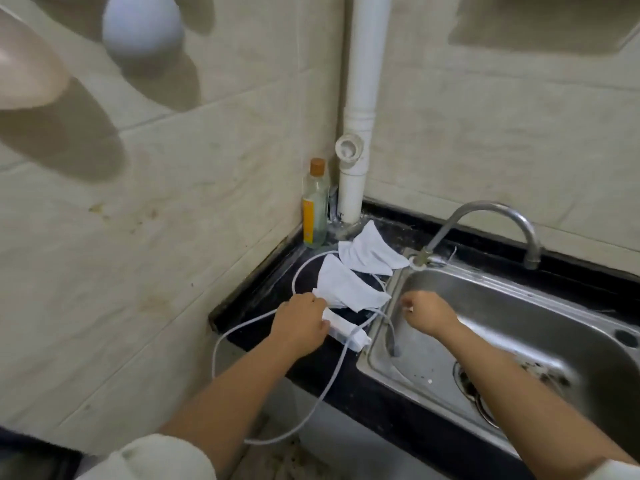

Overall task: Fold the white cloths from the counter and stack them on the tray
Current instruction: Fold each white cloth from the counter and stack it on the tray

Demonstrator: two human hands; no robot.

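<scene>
Black counter (363,393), crumpled white cloths (349,289); left hand (299,323) grasping one, right hand (427,315) clenched

Black counter (349,386) w/ two cloths (346,289), bottle (314,206), adapter (346,332).

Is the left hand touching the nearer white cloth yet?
Touching: in the head view the left hand has its fingers on the near corner of the nearer white cloth.

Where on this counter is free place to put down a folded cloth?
Crowded: the corner strip left of the sink holds two white cloths, a bottle, a white adapter and its cable. Free: bare black counter along the front edge, below the adapter.
</scene>
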